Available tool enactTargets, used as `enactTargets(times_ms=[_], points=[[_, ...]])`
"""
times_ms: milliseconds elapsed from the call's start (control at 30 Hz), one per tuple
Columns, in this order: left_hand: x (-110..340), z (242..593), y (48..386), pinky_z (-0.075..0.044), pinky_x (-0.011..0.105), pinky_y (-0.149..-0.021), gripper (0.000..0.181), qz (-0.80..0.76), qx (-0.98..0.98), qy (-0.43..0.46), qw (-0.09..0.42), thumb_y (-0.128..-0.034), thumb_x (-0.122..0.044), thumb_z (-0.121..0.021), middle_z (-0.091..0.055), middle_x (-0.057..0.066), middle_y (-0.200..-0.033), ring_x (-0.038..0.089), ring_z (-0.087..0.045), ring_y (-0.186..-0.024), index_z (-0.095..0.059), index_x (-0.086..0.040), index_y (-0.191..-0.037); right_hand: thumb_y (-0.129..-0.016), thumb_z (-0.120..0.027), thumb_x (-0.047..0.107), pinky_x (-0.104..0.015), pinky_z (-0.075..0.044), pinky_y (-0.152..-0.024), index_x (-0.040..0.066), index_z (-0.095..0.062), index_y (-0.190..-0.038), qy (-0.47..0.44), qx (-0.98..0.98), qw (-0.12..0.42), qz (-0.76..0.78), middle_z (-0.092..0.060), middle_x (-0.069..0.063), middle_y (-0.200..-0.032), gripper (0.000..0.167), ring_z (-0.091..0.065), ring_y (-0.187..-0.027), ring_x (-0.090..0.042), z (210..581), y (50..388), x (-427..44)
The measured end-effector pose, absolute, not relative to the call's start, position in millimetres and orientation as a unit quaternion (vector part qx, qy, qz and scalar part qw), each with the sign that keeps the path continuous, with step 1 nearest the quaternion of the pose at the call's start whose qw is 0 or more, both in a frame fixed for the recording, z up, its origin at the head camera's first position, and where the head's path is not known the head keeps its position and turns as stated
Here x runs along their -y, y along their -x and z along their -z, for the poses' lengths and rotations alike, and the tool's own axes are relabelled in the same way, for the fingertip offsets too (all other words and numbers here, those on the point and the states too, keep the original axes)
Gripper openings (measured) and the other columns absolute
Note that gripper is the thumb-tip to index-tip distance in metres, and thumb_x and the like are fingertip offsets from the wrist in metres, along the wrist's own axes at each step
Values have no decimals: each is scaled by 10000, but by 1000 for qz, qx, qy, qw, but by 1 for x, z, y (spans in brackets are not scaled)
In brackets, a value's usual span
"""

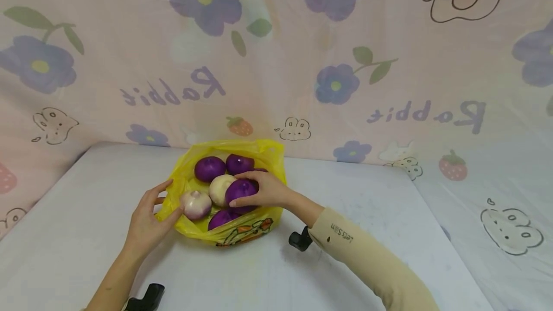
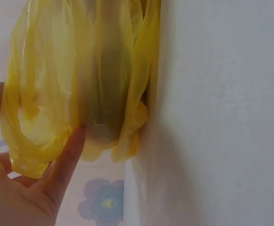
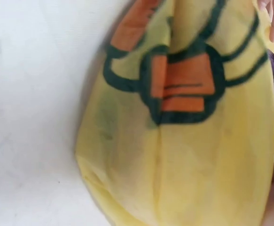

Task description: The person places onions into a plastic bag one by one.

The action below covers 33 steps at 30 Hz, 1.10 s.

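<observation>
A yellow plastic bag stands with its mouth wide, several onions inside. At its left rim my left hand holds the plastic between thumb and fingers; the left wrist view shows the thumb against the bag. Reaching in from the right, my right hand grips a purple onion. Around it lie a white onion, a pale onion with a purplish tint and other purple onions. The right wrist view is mostly filled by the bag's printed side.
The bag sits on a white table. Behind it hangs a patterned cloth with flowers and rabbits. Black wrist mounts show by both wrists, and the right arm wears a beige sleeve.
</observation>
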<state>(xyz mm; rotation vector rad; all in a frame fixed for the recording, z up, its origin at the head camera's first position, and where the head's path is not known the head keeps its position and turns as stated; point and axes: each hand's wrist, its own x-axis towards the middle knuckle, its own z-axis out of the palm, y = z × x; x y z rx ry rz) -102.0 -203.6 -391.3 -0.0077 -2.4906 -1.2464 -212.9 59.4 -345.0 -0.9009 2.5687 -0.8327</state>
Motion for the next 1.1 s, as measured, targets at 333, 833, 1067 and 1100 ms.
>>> enactTargets(times_ms=[333, 833, 1067, 1100], points=[[204, 391, 103, -438, 580, -821, 640, 432, 881, 13, 193, -824, -115, -703, -476, 219, -1321, 417, -542, -1036, -437, -32, -1401, -811, -747, 380, -374, -432, -1041, 59, -542, -1335, 329, -883, 92, 320, -559, -81, -1353, 647, -510, -1248, -233, 345, 215, -65], [199, 375, 108, -422, 352, -970, 579, 437, 865, -69, 235, -818, -216, -731, -405, 264, -1345, 438, -464, -1166, -529, -30, -1328, -824, -750, 293, -409, -472, -981, 131, -642, -1209, 287, -837, 0, 467, -633, -19, -1222, 432, -583, -1126, -201, 327, 221, -97], [191, 357, 118, -300, 670, -1003, 610, 439, 856, -54, 267, -795, -163, -732, -376, 270, -1392, 479, -369, -1265, -506, 3, -1337, -821, -753, 221, -430, -454, -959, 88, -660, -1168, 281, -825, -66, 487, -648, -44, -1175, 383, -578, -1089, -237, 327, 222, -108], [189, 355, 119, -304, 666, -1001, 610, 441, 856, -50, 265, -793, -155, -735, -375, 268, -1393, 478, -369, -1265, -506, 3, -1337, -822, -752, 207, -440, -453, -957, 77, -658, -1168, 282, -822, -69, 489, -649, -61, -1172, 381, -579, -1086, -237, 328, 222, -110]])
